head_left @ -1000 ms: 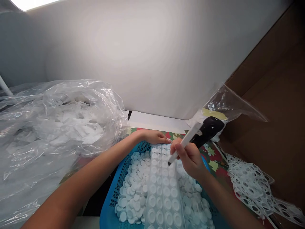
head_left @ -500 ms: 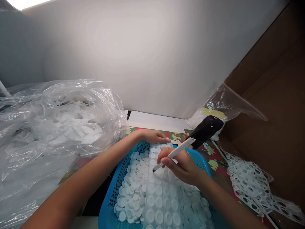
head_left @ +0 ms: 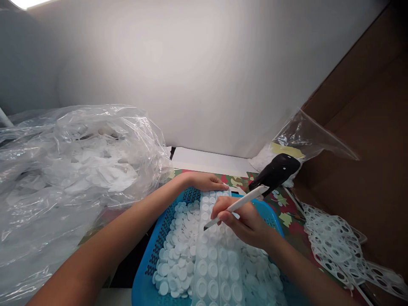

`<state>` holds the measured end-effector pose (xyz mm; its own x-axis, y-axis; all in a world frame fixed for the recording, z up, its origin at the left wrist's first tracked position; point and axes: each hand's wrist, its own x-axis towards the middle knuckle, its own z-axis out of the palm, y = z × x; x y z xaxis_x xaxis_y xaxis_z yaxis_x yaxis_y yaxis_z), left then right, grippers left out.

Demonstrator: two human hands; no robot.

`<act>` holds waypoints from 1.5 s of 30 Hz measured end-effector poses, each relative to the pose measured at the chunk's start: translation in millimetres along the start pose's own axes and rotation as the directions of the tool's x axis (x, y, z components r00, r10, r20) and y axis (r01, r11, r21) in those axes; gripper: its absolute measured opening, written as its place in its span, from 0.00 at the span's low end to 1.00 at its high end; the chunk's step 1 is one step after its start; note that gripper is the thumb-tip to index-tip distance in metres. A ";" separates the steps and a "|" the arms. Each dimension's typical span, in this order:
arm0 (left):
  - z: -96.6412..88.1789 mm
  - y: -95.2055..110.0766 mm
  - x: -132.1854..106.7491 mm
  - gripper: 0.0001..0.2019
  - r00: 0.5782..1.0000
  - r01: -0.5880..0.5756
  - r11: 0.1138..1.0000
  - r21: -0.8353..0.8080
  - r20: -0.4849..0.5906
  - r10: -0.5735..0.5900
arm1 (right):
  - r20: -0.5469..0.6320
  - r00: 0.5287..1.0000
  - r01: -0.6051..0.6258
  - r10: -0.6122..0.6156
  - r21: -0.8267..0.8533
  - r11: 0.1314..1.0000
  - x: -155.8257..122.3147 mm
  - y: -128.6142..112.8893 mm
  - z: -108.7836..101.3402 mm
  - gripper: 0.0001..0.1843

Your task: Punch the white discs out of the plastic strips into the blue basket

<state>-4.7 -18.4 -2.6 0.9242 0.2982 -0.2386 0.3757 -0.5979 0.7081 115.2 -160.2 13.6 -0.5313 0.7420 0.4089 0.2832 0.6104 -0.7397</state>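
A long translucent sheet (head_left: pixel 213 270) with rows of round white pieces lies across a blue plastic basket (head_left: pixel 143 272). Loose white discs (head_left: pixel 178 255) fill the basket under and beside it. At the sheet's far end is my left hand (head_left: pixel 208 182), its fingers closed on the edge. My right hand (head_left: pixel 244 221) grips a slim white pen-like tool (head_left: pixel 244 200) with a dark, slanted tip. The tip meets or nearly meets the left row of rounds; I cannot tell if it touches. Part of the sheet is hidden under my right hand.
A large clear plastic bag (head_left: pixel 95 170) of white pieces fills the left side. Behind the basket lies a black object (head_left: pixel 276 172) on a camouflage-patterned cloth (head_left: pixel 288 219). Perforated white sheets (head_left: pixel 334 242) are piled at right, beside a brown cardboard wall (head_left: pixel 369 127).
The tool has tilted a little, its upper end shifting slightly to the right. Its tip stays at nearly the same spot on the sheet. My left hand has barely moved.
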 end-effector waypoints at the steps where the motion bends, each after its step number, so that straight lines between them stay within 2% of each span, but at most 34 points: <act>1: 0.0 -0.3 0.1 0.28 1.000 -0.003 1.000 -0.002 0.005 0.003 | 0.013 1.000 0.004 -0.004 -0.021 1.000 0.7 -1.0 -0.1 0.11; 5: -0.3 1.3 -0.9 0.28 1.000 -0.004 1.000 -0.013 0.007 0.004 | 0.146 0.989 0.020 0.012 -0.214 0.977 3.4 -4.1 1.5 0.13; 9: -0.7 6.7 -4.0 0.27 1.000 0.014 0.999 -0.038 0.014 -0.014 | 0.316 0.945 0.061 0.088 -0.434 0.899 4.8 -3.5 5.8 0.18; 12: -0.8 8.4 -5.1 0.27 1.000 0.021 0.999 -0.030 0.008 -0.021 | 0.355 0.929 0.072 0.107 -0.458 0.886 5.2 -3.6 6.6 0.19; 14: -0.8 7.3 -4.6 0.26 1.000 0.010 0.999 -0.030 0.010 -0.010 | 0.304 0.948 0.023 0.099 -0.374 0.927 4.7 -4.0 5.3 0.18; 17: -0.8 4.4 -2.9 0.26 1.000 -0.017 0.999 -0.030 0.007 0.018 | 0.034 0.996 -0.072 0.078 -0.152 0.986 2.6 -3.4 2.3 0.16; 19: -0.8 3.2 -2.2 0.25 1.000 -0.016 1.000 -0.022 0.007 0.016 | -0.163 0.983 -0.096 0.089 -0.041 0.994 0.8 -1.9 0.7 0.16; 20: -0.8 3.0 -2.0 0.25 1.000 -0.011 1.000 -0.019 0.007 0.011 | -0.225 0.970 -0.101 0.095 -0.015 0.995 0.0 -1.0 0.2 0.16; 22: -0.6 3.1 -1.7 0.25 1.000 -0.010 1.000 -0.013 0.010 0.010 | -0.254 0.961 -0.109 0.105 -0.001 0.994 -1.1 0.5 -0.3 0.16; 30: 0.8 1.3 1.2 0.25 0.999 -0.036 0.999 -0.008 -0.010 0.036 | -0.064 0.996 -0.062 0.056 -0.104 0.993 -0.4 -1.7 -0.2 0.15; 35: -0.6 6.9 -2.5 0.25 1.000 0.009 1.000 -0.029 -0.004 -0.009 | 0.056 0.998 -0.026 0.037 -0.180 0.983 1.6 -2.6 0.6 0.13; 37: -1.0 9.3 -4.1 0.26 1.000 0.025 0.999 -0.030 0.009 -0.025 | 0.178 0.982 -0.010 0.061 -0.276 0.961 2.2 -2.1 2.4 0.14; 39: -1.0 10.6 -4.9 0.26 0.999 0.029 0.999 -0.030 0.015 -0.029 | 0.305 0.946 0.015 0.105 -0.368 0.930 2.7 -1.9 4.3 0.16; 41: -0.8 10.8 -5.1 0.27 1.000 0.027 0.999 -0.030 0.015 -0.026 | 0.382 0.914 0.030 0.137 -0.401 0.916 3.0 -2.5 5.1 0.18; 43: -0.6 10.6 -4.9 0.27 1.000 0.023 0.999 -0.024 0.015 -0.023 | 0.383 0.912 0.014 0.146 -0.385 0.923 2.7 -3.8 4.4 0.18; 45: -0.5 10.0 -4.4 0.27 1.000 0.026 1.000 -0.013 0.014 -0.026 | 0.287 0.950 -0.026 0.123 -0.320 0.947 1.5 -4.7 2.1 0.17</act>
<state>-5.1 -25.4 5.9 0.9151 0.3032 -0.2657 0.3984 -0.5800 0.7105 111.4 -162.5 16.6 -0.6989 0.7006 0.1442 0.5377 0.6476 -0.5399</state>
